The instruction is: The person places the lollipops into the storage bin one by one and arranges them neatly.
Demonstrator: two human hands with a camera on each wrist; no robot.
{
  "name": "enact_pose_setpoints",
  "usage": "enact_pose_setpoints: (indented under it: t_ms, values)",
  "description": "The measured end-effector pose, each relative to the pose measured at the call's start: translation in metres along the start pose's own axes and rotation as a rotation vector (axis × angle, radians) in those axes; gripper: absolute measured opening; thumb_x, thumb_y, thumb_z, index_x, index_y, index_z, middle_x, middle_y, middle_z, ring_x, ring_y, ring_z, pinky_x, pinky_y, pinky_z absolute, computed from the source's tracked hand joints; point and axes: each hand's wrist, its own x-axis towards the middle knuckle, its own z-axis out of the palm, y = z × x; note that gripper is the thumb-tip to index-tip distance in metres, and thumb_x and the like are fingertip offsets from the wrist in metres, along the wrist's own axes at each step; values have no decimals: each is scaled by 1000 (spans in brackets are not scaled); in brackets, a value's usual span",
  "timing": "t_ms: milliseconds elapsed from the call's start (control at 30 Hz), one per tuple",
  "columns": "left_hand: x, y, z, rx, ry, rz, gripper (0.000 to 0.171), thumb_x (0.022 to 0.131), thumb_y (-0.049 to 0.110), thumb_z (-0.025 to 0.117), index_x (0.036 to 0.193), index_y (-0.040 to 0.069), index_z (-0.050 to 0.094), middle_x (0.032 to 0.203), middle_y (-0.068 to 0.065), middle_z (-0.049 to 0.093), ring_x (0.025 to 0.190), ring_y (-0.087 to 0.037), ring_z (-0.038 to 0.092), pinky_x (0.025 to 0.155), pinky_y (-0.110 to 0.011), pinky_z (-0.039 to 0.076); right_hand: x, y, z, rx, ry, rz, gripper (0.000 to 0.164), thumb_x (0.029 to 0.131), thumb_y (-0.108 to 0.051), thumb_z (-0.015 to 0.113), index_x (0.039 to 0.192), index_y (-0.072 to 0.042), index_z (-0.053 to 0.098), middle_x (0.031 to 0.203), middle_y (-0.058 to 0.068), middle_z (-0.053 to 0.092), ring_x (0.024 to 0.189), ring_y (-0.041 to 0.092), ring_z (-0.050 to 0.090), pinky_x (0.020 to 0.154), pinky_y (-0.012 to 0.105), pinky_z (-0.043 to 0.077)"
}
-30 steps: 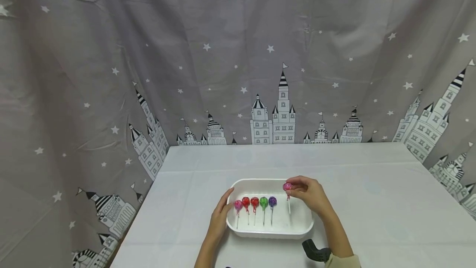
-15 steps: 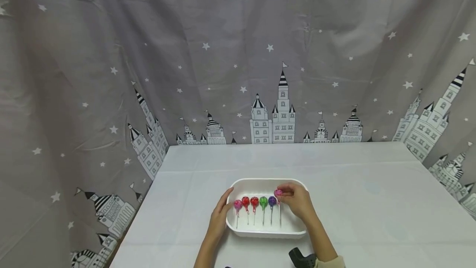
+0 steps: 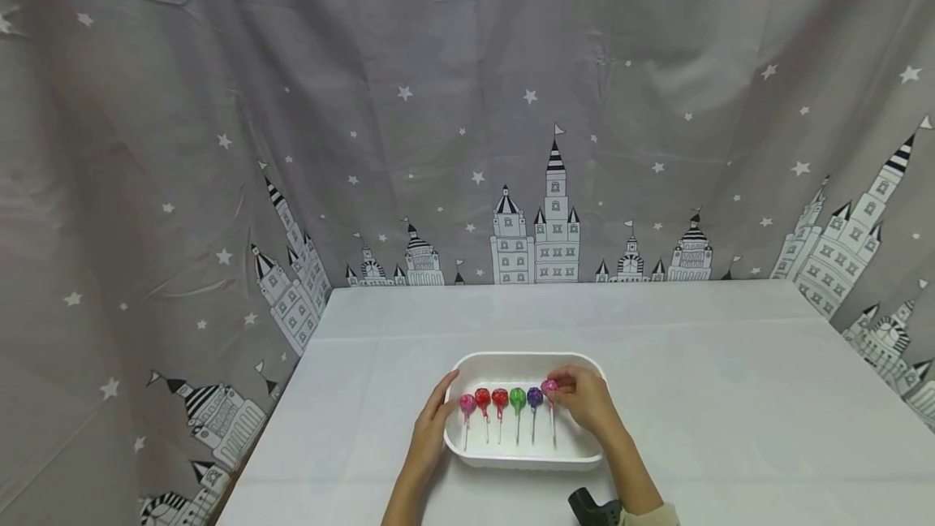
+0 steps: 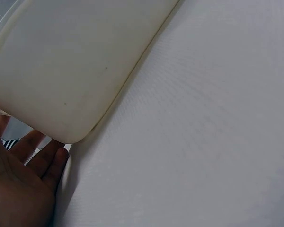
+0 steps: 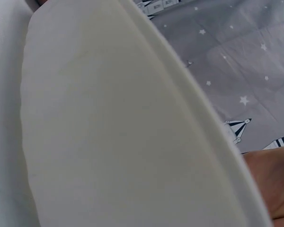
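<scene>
A white plastic tray [image 3: 526, 463] holds a row of lollipops: a pink lollipop [image 3: 467, 403] at the left, two red lollipops [image 3: 483, 397], a green lollipop [image 3: 518, 397] and a purple lollipop [image 3: 536, 397]. Their sticks point toward the person. My right hand [image 3: 584, 400] pinches the head of another pink lollipop [image 3: 553, 420], right beside the purple one, its stick lined up with the others. My left hand [image 3: 431, 428] grips the tray's left end, thumb over the rim. In the left wrist view the left hand's fingers [image 4: 54, 165] reach along the tray's outer wall [image 4: 75, 71].
The tray stands on a white-covered table [image 3: 694, 380]. Behind hangs a grey curtain [image 3: 467, 104] printed with stars and castles. A black device [image 3: 595, 510] is strapped at the right wrist, next to a beige sleeve [image 3: 650, 516].
My right hand has moved left with the pink lollipop, from the tray's right side to beside the purple one, then slightly toward the person. The left hand stays on the tray.
</scene>
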Motion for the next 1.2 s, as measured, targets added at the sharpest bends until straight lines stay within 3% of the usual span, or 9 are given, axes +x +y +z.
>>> enact_pose_setpoints:
  t_ms: [100, 300, 433, 733, 1200]
  values:
    - [2, -5, 0, -5, 4, 9, 41, 95, 7, 43, 136, 10, 46, 145, -16, 33, 135, -33, 24, 110, -45, 17, -1, 0, -1, 7, -2, -13, 19, 76, -2, 72, 92, 5, 65, 83, 9, 67, 74, 19, 64, 65, 28, 55]
    - [12, -31, 0, -31, 7, 10, 41, 96, 11, 45, 136, 18, 47, 146, -9, 33, 136, -28, 22, 111, -43, 16, -1, 6, -1, 14, 13, -91, 18, 75, -2, 73, 88, 6, 63, 77, 7, 65, 67, 14, 62, 62, 28, 55]
    - [15, -40, 0, -6, 17, 17, 41, 96, 15, 45, 136, 21, 47, 146, -7, 34, 136, -28, 23, 111, -43, 16, -2, 3, 1, -13, 12, -19, 17, 73, 2, 71, 88, 6, 64, 77, 7, 65, 68, 17, 62, 64, 30, 55]
    - [16, -42, 1, -7, 20, 20, 41, 95, 17, 46, 135, 25, 48, 146, -5, 34, 136, -26, 24, 111, -42, 17, -1, 1, 3, -120, 4, 42, 17, 72, 1, 73, 86, 4, 65, 74, 5, 63, 67, 16, 58, 62, 29, 52]
    - [14, -39, 1, -20, 8, 22, 41, 95, 15, 45, 136, 26, 47, 147, -5, 33, 136, -25, 23, 111, -42, 17, 1, 7, 7, -142, 6, 53, 18, 70, -3, 76, 85, 3, 66, 71, 3, 62, 65, 14, 57, 61, 28, 51]
